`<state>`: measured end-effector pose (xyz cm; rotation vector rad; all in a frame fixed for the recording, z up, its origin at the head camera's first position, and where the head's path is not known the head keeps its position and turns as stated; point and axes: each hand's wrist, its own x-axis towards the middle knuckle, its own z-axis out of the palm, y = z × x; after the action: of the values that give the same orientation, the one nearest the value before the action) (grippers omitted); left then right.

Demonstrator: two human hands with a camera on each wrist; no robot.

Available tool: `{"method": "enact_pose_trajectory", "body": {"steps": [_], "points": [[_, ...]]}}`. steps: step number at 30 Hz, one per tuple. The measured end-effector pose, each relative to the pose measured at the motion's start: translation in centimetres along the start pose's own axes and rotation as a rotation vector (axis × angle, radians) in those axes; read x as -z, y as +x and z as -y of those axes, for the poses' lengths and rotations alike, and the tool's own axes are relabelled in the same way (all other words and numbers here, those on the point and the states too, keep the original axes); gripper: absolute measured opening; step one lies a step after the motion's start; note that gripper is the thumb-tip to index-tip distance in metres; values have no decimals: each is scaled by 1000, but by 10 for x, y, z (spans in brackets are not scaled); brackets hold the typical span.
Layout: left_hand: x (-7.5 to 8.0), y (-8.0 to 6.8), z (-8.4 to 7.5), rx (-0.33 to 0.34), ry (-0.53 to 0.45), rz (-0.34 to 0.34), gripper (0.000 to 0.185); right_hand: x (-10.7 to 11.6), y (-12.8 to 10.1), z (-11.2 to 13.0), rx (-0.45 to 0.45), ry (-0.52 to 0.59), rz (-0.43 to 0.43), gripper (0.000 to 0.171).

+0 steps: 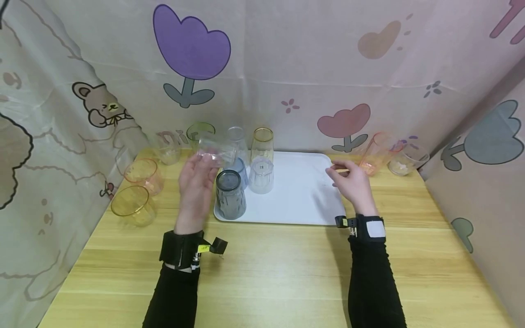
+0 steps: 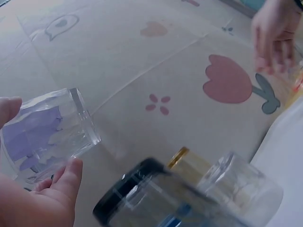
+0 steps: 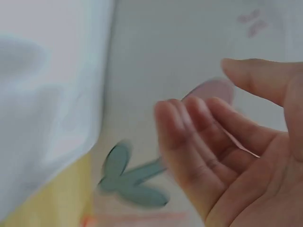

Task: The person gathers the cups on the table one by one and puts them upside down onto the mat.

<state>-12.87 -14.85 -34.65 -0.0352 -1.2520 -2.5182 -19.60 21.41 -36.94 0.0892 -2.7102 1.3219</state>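
My left hand [image 1: 196, 184] holds a clear glass [image 1: 218, 152] tipped onto its side, above the left end of a white tray [image 1: 297, 196]. In the left wrist view, the thumb and fingers lie on opposite sides of this glass [image 2: 71, 125]. Below it on the tray stand a dark grey glass [image 1: 231, 200], a blue glass [image 1: 241, 172], a short clear glass [image 1: 261, 177] and a tall yellow-tinted glass [image 1: 263, 143]. My right hand [image 1: 353, 183] hovers near the tray's right edge, fingers loosely bent with nothing between them, as the right wrist view shows.
Left of the tray are a yellow glass [image 1: 137, 209], a pinkish-orange glass [image 1: 149, 175] and a clear one [image 1: 168, 152]. A green-rimmed glass [image 1: 201, 130] stands behind the left hand. An orange glass [image 1: 373, 155] and a clear glass [image 1: 406, 160] are at right. A printed curtain [image 1: 262, 59] closes off the back.
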Motion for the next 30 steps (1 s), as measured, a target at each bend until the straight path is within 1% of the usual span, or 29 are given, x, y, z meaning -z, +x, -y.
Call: {"method": "enact_pose_trajectory", "body": {"steps": [3, 7, 11, 13, 16, 18, 20, 23, 27, 30], "points": [[-6, -4, 0, 15, 6, 26, 44, -5, -7, 22, 77, 127, -39, 45], [-14, -8, 2, 42, 28, 88, 44, -17, -16, 48, 194, 314, -45, 42], [-20, -10, 6, 62, 30, 159, 51, -30, -29, 71, 305, 477, -23, 44], [-23, -12, 8, 74, 44, 183, 54, -37, -36, 81, 355, 536, -7, 47], [-27, -15, 12, 95, 79, 213, 53, -47, -44, 92, 432, 613, 29, 54], [-30, -18, 15, 105, 89, 248, 53, -54, -48, 97, 470, 664, 63, 59], [-32, -20, 18, 109, 92, 287, 53, -60, -51, 100, 487, 702, 92, 64], [-35, -23, 21, 106, 96, 343, 57, -67, -54, 102, 484, 757, 124, 68], [-36, -26, 23, 114, 123, 374, 63, -73, -58, 104, 475, 826, 148, 66], [-35, -27, 23, 123, 133, 383, 67, -76, -61, 106, 479, 846, 151, 64]]}}
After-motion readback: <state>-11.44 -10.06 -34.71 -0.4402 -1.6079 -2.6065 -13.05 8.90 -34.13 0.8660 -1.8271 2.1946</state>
